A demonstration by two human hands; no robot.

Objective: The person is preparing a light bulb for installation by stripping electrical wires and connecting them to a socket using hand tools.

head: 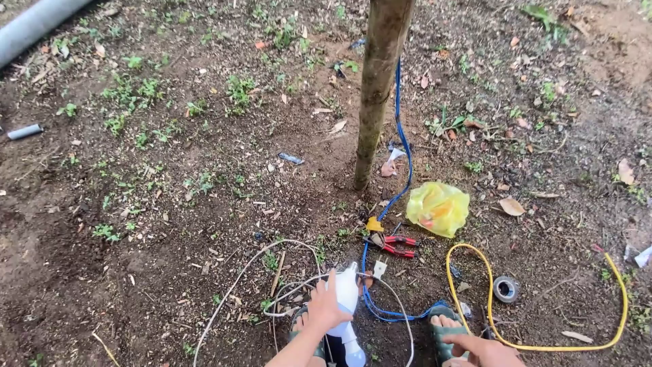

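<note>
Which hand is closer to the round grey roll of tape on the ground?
Right. The right hand lies just below-left of the grey tape roll; the left hand, holding a white device, is farther left.

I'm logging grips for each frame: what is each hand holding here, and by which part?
The left hand grips a white bulb-shaped fixture around its middle. The right hand rests low near the yellow cable; no held thing shows in it.

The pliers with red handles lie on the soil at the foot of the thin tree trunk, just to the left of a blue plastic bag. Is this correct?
Not quite: the plastic bag is yellow, not blue. The head view shows the pliers with red handles on the soil at the foot of the thin tree trunk, just to the left of this yellow bag. The blue thing there is a cable hanging along the trunk.
</note>
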